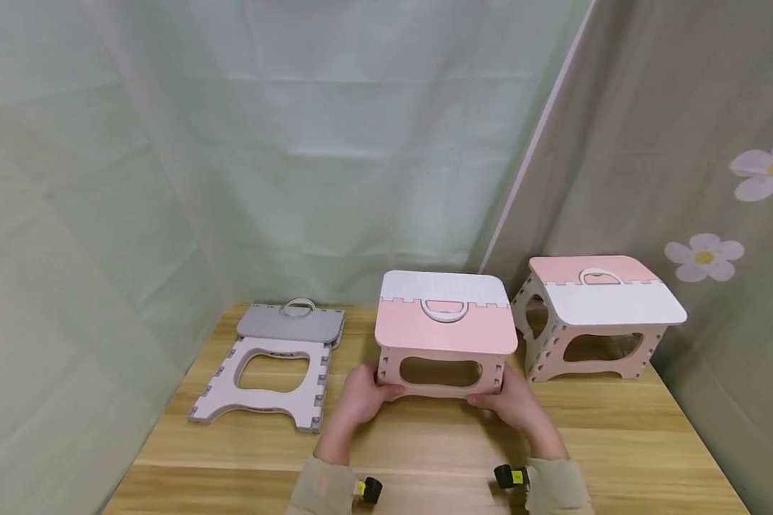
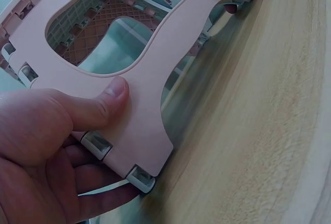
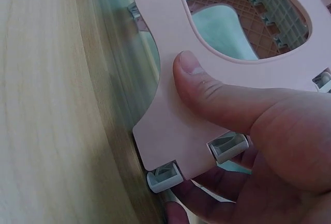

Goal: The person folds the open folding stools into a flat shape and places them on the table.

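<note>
A pink and white folding stool (image 1: 446,330) stands unfolded at the middle of the wooden table (image 1: 425,443). My left hand (image 1: 361,397) grips the lower left foot of its near pink leg panel (image 2: 129,79), thumb on the face and fingers behind. My right hand (image 1: 514,402) grips the lower right foot of the same panel (image 3: 217,43) in the same way, thumb pressed flat on the front. The stool's feet are at or just above the tabletop; I cannot tell which.
A grey and lilac stool (image 1: 273,361) lies folded flat at the left of the table. Another pink and white stool (image 1: 595,315) stands unfolded at the right rear. Pale green curtains (image 1: 296,143) close in the back and both sides.
</note>
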A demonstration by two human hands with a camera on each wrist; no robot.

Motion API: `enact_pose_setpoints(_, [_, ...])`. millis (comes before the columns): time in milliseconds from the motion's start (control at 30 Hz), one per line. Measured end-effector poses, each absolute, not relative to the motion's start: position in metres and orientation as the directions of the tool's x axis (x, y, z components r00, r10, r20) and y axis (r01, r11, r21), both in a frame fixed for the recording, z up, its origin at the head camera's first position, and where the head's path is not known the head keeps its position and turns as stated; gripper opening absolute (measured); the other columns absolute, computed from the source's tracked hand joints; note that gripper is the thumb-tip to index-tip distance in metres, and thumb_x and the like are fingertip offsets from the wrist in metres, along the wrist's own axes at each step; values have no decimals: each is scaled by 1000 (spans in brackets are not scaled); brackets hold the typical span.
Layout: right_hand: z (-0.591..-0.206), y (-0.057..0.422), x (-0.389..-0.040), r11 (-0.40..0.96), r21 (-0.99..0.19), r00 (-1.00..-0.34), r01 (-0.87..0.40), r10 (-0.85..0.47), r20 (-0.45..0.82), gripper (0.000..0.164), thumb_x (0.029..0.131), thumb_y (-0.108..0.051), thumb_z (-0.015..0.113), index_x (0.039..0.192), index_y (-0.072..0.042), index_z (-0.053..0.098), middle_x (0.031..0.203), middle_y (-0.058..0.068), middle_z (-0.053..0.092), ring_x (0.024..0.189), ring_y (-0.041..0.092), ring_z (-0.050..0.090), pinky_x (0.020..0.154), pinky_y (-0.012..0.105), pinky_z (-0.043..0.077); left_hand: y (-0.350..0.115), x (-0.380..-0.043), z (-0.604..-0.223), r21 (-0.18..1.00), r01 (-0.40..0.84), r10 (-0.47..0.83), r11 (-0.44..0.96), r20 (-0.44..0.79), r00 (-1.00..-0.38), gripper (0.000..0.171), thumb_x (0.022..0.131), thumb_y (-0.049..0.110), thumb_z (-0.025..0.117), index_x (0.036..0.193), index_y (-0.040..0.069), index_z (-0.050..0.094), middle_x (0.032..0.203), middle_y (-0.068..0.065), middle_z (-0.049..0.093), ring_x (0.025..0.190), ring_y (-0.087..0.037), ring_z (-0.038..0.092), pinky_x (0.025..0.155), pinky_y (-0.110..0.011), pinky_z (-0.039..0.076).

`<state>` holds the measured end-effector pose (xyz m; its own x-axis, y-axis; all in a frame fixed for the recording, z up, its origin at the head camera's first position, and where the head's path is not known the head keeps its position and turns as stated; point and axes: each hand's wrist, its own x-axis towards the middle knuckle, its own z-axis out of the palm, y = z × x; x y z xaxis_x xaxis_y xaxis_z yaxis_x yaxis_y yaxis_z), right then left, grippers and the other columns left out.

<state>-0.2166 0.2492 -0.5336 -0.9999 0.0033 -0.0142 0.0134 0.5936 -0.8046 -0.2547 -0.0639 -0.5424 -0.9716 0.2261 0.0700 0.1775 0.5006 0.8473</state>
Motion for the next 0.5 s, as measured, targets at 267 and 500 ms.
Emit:
enact_pose_setpoints(267, [-534,247,-219,614,-789,-1000,-6,-14,-3,77,80,-25,97,143,-5,58,128,13,71,113,30,63,104,55,45,-63,-254,-544,851,150,203,503,53,-978,36,89,20,90,113,-1,73,100,-8,74,85,-19,62,80,-40,55])
enact_pose_setpoints(500, [-535,249,-216,615,-789,-1000,4,-8,-12,80,78,-26,98,144,-4,58,129,13,71,114,31,63,104,58,46,-61,-253,-544,854,150,220,498,43,-975,31,92,16,87,113,-2,73,98,-7,72,83,-19,61,79,-39,54])
